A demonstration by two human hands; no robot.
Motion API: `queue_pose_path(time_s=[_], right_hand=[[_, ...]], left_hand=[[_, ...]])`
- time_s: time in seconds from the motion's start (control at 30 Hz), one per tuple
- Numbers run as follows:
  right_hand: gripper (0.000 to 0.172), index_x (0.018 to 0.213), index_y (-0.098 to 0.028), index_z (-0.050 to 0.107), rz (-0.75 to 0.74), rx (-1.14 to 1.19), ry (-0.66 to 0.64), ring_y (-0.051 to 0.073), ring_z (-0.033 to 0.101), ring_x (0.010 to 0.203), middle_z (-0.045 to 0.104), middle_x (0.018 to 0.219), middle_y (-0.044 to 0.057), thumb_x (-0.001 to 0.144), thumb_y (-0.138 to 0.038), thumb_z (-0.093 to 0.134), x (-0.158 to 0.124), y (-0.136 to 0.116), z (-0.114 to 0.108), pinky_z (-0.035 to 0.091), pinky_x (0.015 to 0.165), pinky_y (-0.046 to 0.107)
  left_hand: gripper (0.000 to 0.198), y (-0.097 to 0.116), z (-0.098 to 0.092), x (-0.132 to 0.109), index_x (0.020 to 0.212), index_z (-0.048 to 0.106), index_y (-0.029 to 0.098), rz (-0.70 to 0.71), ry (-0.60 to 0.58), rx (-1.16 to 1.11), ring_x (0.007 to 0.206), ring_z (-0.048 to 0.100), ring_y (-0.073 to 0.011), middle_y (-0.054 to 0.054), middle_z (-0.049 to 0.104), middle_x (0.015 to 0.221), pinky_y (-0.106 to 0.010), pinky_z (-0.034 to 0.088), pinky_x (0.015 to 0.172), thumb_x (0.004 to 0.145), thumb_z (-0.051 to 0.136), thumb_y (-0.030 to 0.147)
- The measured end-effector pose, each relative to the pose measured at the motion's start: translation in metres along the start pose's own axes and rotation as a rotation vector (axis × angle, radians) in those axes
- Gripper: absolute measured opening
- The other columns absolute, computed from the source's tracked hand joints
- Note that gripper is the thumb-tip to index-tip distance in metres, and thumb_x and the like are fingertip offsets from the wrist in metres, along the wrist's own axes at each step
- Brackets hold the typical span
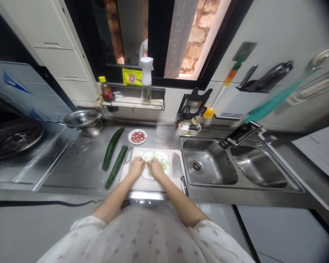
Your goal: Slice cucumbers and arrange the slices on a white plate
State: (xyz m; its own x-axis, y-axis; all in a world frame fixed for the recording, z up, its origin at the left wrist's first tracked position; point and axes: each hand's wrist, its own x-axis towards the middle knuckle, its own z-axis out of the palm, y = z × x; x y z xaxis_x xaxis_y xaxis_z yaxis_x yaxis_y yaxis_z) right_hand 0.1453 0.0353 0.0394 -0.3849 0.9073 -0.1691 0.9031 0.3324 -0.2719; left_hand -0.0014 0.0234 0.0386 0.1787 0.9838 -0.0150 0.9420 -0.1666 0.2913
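A white plate (152,176) with thin, pale green cucumber slices (164,165) around it rests on a white cutting board (131,182). My left hand (137,167) is at the plate's left edge, fingers closed in a pinch. Right beside it, my right hand (155,168) reaches over the plate, its fingers also pinched together. A bit of green cucumber slice shows between the fingertips; the hands hide most of it. On the board's right side lies a kitchen knife (178,168) with a black handle. Two whole cucumbers (116,167) lie left of the board.
Behind the board stands a small plate of chopped red pieces (137,137). A lidded steel pot (84,122) is at the back left. To the right is a double sink (208,160) with a faucet (241,134). A shelf (131,103) holds bottles.
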Motion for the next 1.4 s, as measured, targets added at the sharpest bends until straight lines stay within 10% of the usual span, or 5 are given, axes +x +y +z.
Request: queue_pose_path(time_s=[1.4], right_hand=[[0.032,0.107,-0.024,0.067,0.127,-0.002,0.013,0.021,0.051,0.096,0.057,0.107,0.009,0.092,-0.026,0.039,-0.008,0.010,0.001,0.038,0.075,0.029]], left_hand=[[0.027,-0.008,-0.002,-0.004,0.101,0.068,0.024,0.186,-0.032,0.113,0.097,0.044,-0.0231,-0.009,0.052,0.105,-0.032,0.040,0.077,0.089,0.044,0.021]])
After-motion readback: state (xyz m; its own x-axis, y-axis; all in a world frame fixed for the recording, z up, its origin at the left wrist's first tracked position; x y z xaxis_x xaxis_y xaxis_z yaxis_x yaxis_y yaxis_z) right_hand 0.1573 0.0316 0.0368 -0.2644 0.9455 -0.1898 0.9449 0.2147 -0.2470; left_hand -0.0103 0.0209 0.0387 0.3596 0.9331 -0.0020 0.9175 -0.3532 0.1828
